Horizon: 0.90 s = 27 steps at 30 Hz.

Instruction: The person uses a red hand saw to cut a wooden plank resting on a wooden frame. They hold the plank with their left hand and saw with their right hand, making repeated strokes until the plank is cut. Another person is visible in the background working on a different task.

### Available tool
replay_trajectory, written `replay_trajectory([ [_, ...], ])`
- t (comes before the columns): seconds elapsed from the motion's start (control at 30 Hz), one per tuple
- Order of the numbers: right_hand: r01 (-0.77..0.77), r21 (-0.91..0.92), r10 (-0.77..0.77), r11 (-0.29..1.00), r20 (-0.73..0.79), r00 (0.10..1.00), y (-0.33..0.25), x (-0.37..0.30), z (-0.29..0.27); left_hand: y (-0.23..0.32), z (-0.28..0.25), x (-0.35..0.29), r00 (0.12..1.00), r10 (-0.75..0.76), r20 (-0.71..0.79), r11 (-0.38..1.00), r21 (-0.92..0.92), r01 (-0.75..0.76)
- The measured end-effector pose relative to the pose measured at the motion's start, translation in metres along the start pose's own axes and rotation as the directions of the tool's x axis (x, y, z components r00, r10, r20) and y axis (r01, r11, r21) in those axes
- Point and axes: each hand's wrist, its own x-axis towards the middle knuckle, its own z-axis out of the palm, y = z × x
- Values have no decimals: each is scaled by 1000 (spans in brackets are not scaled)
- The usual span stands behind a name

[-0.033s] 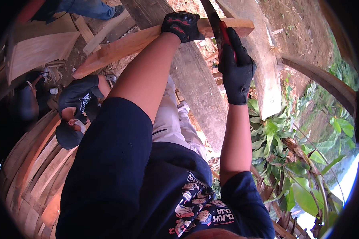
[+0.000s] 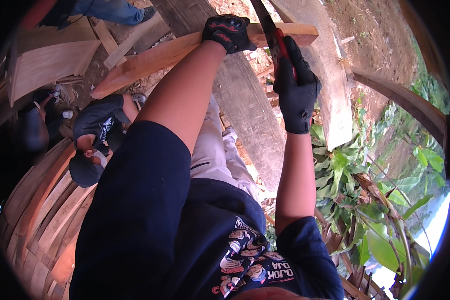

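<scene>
A curved reddish wooden plank [image 2: 150, 62] lies across two wider boards at the top of the view. My left hand [image 2: 228, 33], in a black glove with red marks, is closed over the plank and bears on it near the grey board [image 2: 250, 110]. My right hand [image 2: 299, 92], also black-gloved, grips the red handle of a hand saw [image 2: 266, 21]. The dark blade points away from me and crosses the plank right of my left hand. Whether its teeth are in the wood I cannot tell.
A pale board [image 2: 332, 90] lies to the right, beside leafy plants [image 2: 342, 167]. At left, a person in a dark cap [image 2: 86, 170] bends near curved wooden ribs [image 2: 60, 220]. Another person's jeans [image 2: 117, 11] show at the top left. Wood scraps litter the ground.
My right hand and the saw have shifted slightly toward me. My left hand and the plank stay where they were.
</scene>
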Motion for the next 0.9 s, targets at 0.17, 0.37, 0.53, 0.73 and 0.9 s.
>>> replay_trajectory([
  [0.17, 45, -62, -47, 997, -30, 998, -5, -17, -3, 1, 4, -2, 1000, -4, -7, 1000, 12, 4],
  [0.37, -33, -86, 32, 996, -16, 999, -23, -54, -19, 0, 12, 5, 1000, 3, -28, 1000, 26, -2],
  [0.53, -124, -101, 127, 987, 28, 991, -44, -98, -54, -7, 9, 6, 999, 18, -49, 1000, 22, -17],
  [0.73, -170, -176, 177, 970, 25, 984, -73, -177, -99, -4, 18, 5, 997, 10, -77, 1000, -16, -11],
  [0.9, 66, -365, -93, 929, -58, 994, -79, -200, -126, -9, 17, 11, 996, 29, -88, 999, -35, -33],
])
